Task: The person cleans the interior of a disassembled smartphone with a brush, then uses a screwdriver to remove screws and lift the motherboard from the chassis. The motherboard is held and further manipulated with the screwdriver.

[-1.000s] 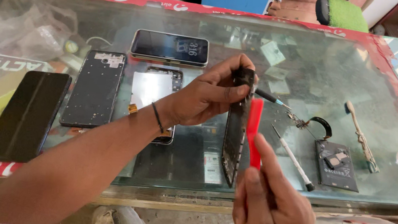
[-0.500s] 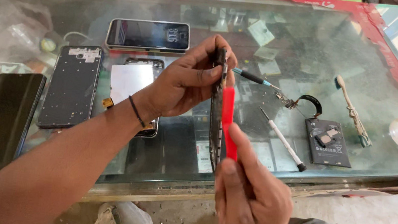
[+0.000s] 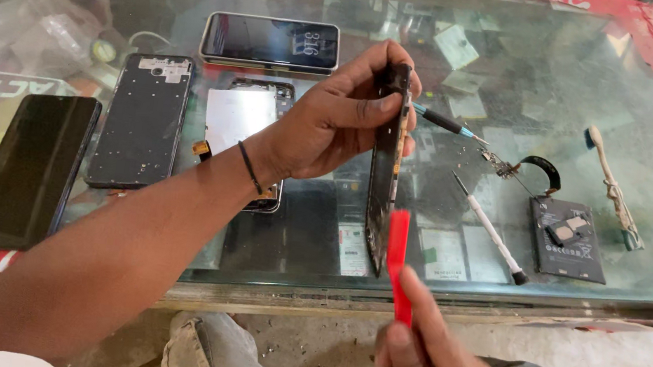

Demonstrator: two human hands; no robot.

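While left hand [image 3: 343, 119] pinches phone body [image 3: 385, 166] on edge, upright above glass tabletop [image 3: 521, 83], fingers closed round upper end, lower end hangs free. Right hand [image 3: 429, 362] below, fist closed round red pry tool [image 3: 398, 259], tip just beside phone's lower right edge; contact cannot tell. On tabletop left of phone body: dark back frame [image 3: 141, 121], black phone [image 3: 31, 168], silver-backed panel [image 3: 241, 119], phone with lit screen [image 3: 271, 41]. Right: screwdriver [image 3: 491, 229], battery [image 3: 567, 238], toothbrush [image 3: 610, 185]. Red strip edges tabletop; dusty floor beneath.
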